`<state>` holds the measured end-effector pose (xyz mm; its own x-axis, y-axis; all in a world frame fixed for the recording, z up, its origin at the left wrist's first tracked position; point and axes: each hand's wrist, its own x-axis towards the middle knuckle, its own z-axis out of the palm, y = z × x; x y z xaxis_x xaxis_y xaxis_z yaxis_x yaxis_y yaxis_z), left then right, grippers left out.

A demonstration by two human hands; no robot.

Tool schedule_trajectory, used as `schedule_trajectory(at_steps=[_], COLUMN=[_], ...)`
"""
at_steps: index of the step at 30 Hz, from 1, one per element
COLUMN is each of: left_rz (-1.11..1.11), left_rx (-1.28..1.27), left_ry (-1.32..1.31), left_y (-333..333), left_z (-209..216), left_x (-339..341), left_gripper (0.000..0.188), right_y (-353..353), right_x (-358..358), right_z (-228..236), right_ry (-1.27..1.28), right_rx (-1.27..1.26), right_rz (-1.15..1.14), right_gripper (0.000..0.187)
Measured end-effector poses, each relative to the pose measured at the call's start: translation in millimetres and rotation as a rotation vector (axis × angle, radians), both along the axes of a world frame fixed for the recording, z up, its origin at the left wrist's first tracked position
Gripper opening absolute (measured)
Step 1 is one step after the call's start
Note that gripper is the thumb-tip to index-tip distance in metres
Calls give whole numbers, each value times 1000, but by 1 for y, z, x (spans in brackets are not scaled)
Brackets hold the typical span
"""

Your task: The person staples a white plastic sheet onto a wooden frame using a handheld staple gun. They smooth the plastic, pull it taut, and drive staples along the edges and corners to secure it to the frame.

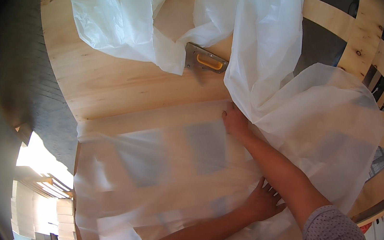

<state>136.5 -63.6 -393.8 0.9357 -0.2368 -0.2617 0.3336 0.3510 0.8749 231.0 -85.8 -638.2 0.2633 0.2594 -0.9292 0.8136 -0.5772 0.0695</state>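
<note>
A translucent plastic sheet (pixel 177 156) lies spread over a wooden frame, whose slats and dark gaps show through it. My left hand (pixel 263 201) rests on the sheet at lower centre, fingers spread and pointing right. Farther away, my right hand (pixel 236 121) is closed at the sheet's far edge, beside the line where it meets a plywood panel (pixel 138 83). Its fingers are curled against the plastic. A grey staple gun (pixel 206 60) with a yellow-lined handle lies on the panel beyond my right hand, and neither hand touches it.
Bunched plastic film (pixel 263 37) drapes over the far panel and billows down to the right. Crossed wooden slats (pixel 361 44) with openings between them stand at right. Paved ground (pixel 37 101) lies left of the panel, with stacked pale boards (pixel 66 224) at lower left.
</note>
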Motion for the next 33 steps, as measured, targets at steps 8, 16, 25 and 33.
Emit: schedule_trajectory(at_steps=[8, 16, 25, 33], left_rz=[164, 275, 113, 406], left_rx=[44, 62, 34, -308], left_ry=[25, 39, -2, 136], left_y=[-17, -25, -21, 13], left_z=[1, 2, 3, 3], left_x=[-1, -4, -3, -14], left_gripper=[57, 62, 60, 59], right_y=[-17, 5, 34, 128], right_x=[17, 19, 4, -64], right_z=[14, 6, -36, -44], right_ry=[-40, -134, -81, -141], right_rx=[-80, -187, 207, 724], right_rz=[-19, 51, 213, 115], right_gripper=[72, 80, 63, 55])
